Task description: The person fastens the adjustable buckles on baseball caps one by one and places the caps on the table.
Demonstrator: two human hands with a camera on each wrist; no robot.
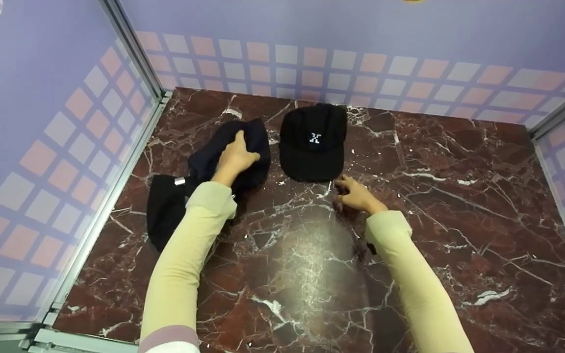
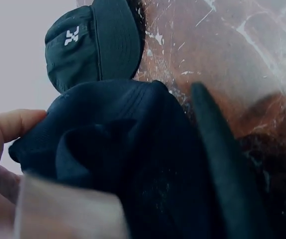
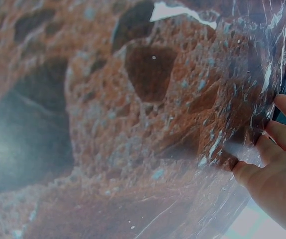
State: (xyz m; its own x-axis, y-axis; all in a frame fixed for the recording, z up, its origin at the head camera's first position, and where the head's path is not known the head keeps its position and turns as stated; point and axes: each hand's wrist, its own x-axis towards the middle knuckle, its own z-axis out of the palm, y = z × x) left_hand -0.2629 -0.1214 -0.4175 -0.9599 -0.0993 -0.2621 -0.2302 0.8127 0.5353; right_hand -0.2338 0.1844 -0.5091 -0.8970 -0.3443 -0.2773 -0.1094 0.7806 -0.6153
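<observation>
A black cap (image 1: 313,139) with a small white emblem sits at the back middle, brim toward me; it also shows in the left wrist view (image 2: 75,47). To its left is a dark navy cap (image 1: 253,139), its cloth folded in the left wrist view (image 2: 108,119). My left hand (image 1: 236,159) grips the navy cap, thumb and index finger spread over it. Another black cloth item (image 1: 164,206), partly behind my left forearm, has a whitish tag. My right hand (image 1: 356,194), fingers loosely bent, is at the tabletop just off the black cap's brim corner.
The caps lie on a glossy dark red marbled tabletop (image 1: 459,206). Purple panels with pink and white squares (image 1: 361,61) stand behind and at both sides, joined by metal posts (image 1: 135,44). Small white specks dot the surface around the caps.
</observation>
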